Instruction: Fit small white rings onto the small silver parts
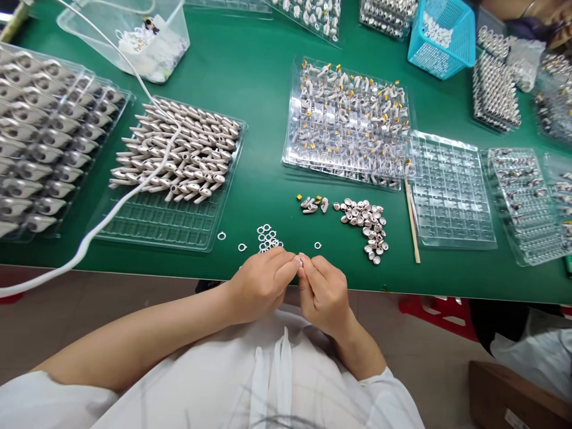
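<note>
My left hand [263,280] and my right hand [326,292] meet at the table's front edge, thumbs and fingers pinched together. Between the fingertips is a tiny part, mostly hidden, whose kind I cannot make out. Just past my left hand lies a cluster of small white rings [267,235], with a single ring [317,245] beyond my right hand. Small silvery round caps [364,217] are heaped to the right. Next to them lie a few grey curved pieces [309,205] with yellow tabs.
A tray of beige stem-shaped shells [183,149] and larger stacked trays [36,131] stand left, crossed by a white cable [129,193]. A tray of yellow-tabbed parts [348,119] lies ahead. Rightward are a wooden stick [412,223], a clear tray [453,190] and a blue basket [460,42].
</note>
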A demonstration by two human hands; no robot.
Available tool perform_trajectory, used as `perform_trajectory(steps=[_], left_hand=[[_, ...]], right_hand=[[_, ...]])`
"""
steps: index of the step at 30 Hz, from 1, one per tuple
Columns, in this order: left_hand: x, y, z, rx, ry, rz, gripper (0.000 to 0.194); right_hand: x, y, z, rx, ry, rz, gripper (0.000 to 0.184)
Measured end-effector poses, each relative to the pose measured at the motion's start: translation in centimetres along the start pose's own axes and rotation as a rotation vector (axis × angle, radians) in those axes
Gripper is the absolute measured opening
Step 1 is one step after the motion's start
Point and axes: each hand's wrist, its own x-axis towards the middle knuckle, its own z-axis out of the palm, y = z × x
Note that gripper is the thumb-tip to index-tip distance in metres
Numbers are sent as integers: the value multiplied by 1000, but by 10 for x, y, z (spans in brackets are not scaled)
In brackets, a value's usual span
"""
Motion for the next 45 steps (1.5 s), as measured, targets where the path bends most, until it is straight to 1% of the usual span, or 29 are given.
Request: perform_trajectory(steps=[7,13,18,24,28,30,33,37,42,45], left_hand=[[3,0,0,-5,-22,0,16],[2,-2,1,-6,-69,0,17],[3,-5,3,-3,-49,52,18],[2,-8,7,-5,-87,38,19],[5,-8,5,-25,-67,45,21],[9,-7,3,-37,-29,42,20],[14,-5,-3,-76,43,36,22],[18,-8,-10,-206,86,23,21],[19,-11,-16,-301,113,18,14],[18,-10,-18,-317,128,16,12]], right_hand=[[0,2,2,-2,-4,-5,30],[1,2,1,-41,-9,-20,32],[2,3,2,-36,-15,-32,28],[2,7,3,-14,-46,-31,23],[4,8,-2,-10,-45,-29,24],[5,7,-6,6,-34,-24,26],[8,5,-13,78,18,4,31],[11,2,-18,243,90,93,37],[9,3,-20,485,39,175,44],[5,5,-19,616,39,246,43]])
